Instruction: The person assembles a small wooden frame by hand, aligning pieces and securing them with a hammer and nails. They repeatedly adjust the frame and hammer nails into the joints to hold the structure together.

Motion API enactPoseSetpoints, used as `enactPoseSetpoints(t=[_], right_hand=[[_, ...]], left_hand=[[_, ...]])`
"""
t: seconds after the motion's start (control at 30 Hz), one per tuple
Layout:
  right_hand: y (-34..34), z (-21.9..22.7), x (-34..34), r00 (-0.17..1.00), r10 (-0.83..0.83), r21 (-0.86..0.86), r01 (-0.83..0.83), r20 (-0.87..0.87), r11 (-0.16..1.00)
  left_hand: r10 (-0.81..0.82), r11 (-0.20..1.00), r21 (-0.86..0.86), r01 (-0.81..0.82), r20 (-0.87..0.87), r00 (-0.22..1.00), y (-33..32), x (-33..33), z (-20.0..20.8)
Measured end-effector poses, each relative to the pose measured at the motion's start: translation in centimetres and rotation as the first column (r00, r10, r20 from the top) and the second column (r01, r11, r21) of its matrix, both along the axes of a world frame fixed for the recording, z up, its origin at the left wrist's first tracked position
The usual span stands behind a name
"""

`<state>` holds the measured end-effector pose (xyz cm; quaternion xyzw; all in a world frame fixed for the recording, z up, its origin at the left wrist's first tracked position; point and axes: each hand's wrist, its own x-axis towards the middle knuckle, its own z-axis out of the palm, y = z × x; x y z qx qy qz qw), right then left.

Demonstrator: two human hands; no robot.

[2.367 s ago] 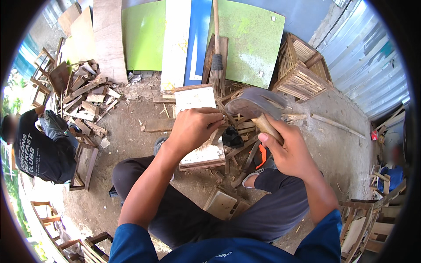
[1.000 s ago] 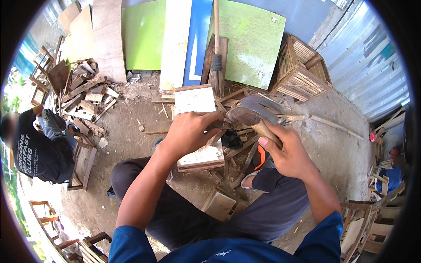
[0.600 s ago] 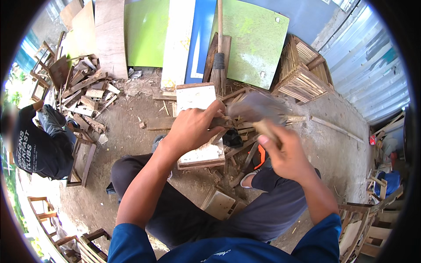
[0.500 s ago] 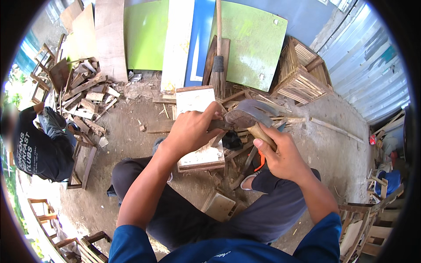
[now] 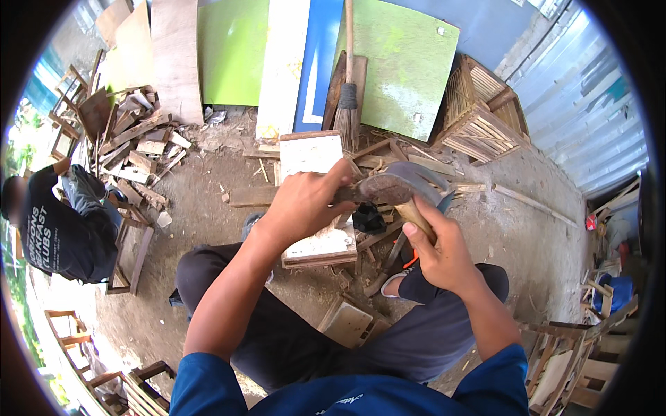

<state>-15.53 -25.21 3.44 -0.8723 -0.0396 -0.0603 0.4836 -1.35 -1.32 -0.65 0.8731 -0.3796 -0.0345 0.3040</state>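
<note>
In my right hand (image 5: pixel 444 251) is a claw hammer (image 5: pixel 409 184), its pale wooden handle wrapped by my fingers and thumb. The hammer's head lies sideways, rusty brown at the left and grey where it curves away to the right. My left hand (image 5: pixel 295 208) pinches a small dark piece (image 5: pixel 348 194) between thumb and fingers, right against the head's left end; its kind cannot be made out. Below both hands stands a white-topped wooden block (image 5: pixel 319 246), partly covered by my left hand.
Wood scraps (image 5: pixel 142 149) are heaped at the far left, near a seated person (image 5: pixel 66 222) in black. A broom (image 5: pixel 348 114) leans on boards at the back. Slatted wooden frames (image 5: pixel 485 114) stand far right. A small wooden frame (image 5: pixel 347 322) lies between my legs.
My right hand and the hammer have tilted slightly, the handle standing steeper and the claw end showing more. My left hand stays nearly in place with its dark piece.
</note>
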Motion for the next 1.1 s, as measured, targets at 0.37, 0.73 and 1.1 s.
enactPoseSetpoints(t=[0.37, 0.73, 1.1], right_hand=[[0.0, 1.0, -1.6, 0.988, -0.13, 0.272, 0.103, 0.085, 0.957], [4.3, -10.8, 0.0, 0.963, -0.258, 0.405, 0.267, -0.08, 0.874], [7.2, -14.2, 6.2, 0.965, -0.258, 0.513, 0.24, -0.036, 0.824]], left_hand=[[0.026, 0.998, 0.054, -0.027, 0.009, 1.0, 0.0, 0.2, -0.1], [0.051, 0.989, 0.122, -0.083, 0.248, 0.968, -1.5, -0.9, -0.5], [0.054, 0.989, 0.113, -0.092, 0.306, 0.951, -3.2, -1.5, -0.8]])
